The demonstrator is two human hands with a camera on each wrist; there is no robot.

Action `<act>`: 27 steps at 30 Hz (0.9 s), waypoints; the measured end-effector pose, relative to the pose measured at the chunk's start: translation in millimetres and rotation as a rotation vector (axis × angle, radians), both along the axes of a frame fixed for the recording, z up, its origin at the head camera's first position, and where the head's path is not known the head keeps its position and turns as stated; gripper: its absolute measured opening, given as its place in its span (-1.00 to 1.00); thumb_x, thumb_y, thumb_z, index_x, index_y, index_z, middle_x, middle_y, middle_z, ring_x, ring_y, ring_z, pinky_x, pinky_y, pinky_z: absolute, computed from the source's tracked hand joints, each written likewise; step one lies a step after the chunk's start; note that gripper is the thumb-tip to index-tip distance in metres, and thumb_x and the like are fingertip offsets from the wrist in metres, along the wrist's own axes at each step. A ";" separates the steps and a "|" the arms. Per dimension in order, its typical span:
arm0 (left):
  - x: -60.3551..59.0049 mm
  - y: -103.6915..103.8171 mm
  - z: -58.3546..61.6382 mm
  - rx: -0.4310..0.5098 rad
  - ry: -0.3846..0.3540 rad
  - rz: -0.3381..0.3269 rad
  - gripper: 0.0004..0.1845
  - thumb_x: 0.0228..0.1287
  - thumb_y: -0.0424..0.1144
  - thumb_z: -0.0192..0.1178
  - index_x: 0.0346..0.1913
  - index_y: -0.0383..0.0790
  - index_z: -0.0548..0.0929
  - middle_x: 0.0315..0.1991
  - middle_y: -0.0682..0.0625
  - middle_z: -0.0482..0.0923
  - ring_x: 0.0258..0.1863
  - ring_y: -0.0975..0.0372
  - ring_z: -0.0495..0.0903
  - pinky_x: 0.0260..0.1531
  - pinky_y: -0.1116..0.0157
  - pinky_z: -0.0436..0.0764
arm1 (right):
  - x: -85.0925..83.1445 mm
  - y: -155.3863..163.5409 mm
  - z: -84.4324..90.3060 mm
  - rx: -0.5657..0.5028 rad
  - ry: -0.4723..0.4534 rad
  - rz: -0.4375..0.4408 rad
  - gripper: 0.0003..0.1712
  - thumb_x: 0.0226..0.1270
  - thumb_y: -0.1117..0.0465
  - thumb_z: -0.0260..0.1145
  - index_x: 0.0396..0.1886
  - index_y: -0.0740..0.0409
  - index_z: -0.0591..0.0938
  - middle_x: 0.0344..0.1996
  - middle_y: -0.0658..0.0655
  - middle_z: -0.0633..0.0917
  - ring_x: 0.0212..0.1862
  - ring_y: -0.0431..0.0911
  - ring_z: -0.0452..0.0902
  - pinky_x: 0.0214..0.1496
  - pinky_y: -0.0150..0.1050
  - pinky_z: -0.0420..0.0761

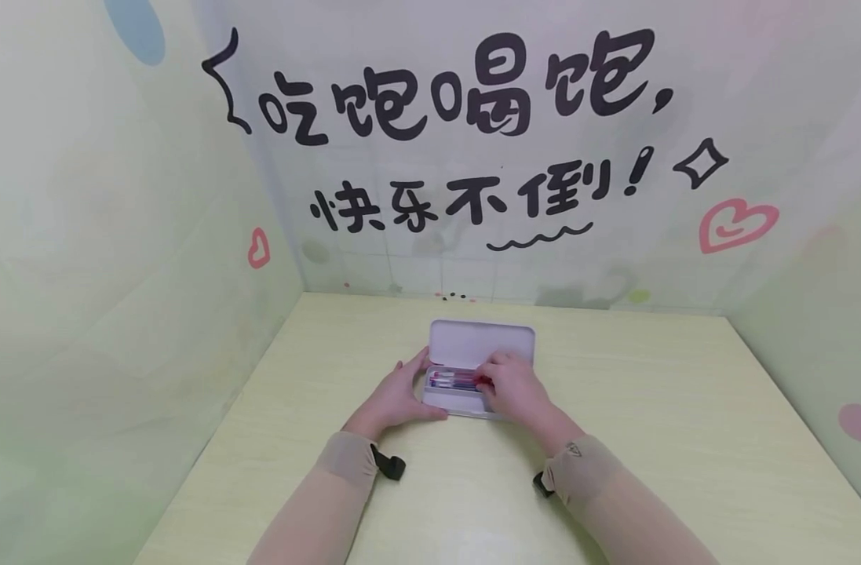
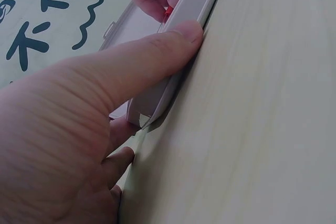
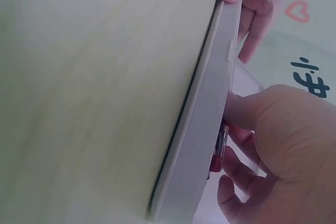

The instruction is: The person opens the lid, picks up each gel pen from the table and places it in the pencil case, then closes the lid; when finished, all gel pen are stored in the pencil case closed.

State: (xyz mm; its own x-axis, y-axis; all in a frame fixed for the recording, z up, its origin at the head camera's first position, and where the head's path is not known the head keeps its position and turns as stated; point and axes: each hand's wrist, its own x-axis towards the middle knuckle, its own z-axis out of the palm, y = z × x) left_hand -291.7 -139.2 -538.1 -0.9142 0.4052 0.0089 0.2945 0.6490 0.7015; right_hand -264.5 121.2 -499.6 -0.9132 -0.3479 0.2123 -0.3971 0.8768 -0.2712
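Head cam sits high, looking forward and down over the worktop [image 1: 614, 408] toward the lettered back wall [image 1: 472, 196], at mid range. Both wrist cams skim the worktop surface close up from opposite ends. All three views share the pencil case [image 1: 472, 345].

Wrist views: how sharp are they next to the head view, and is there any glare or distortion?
Head view: even, soft light, no glare, wide-angle bending of the walls; pencil case small but readable. Left wrist view: left hand fills the frame, soft and close; table washed out. Right wrist view: hazy, pale; case edge and right hand blurred, pens barely distinct.
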 end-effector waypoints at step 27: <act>-1.2 0.0 -1.5 -0.010 -0.021 0.021 0.55 -0.11 0.14 0.80 0.83 -0.06 -0.04 0.62 0.05 0.49 0.77 -0.01 0.23 0.88 -0.01 -0.15 | -42.6 32.9 20.3 -0.566 -0.097 -0.508 -0.29 0.66 -0.23 0.21 0.55 0.09 0.53 0.49 0.39 0.52 0.47 0.37 0.45 0.54 0.37 0.53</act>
State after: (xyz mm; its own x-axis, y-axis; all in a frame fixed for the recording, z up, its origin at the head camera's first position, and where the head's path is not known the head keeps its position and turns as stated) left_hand -292.8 -139.2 -539.6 -0.9225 0.3857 -0.0141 0.2659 0.6617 0.7010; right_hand -307.1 154.0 -479.3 -0.9555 0.2578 0.1434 0.0665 0.6620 -0.7465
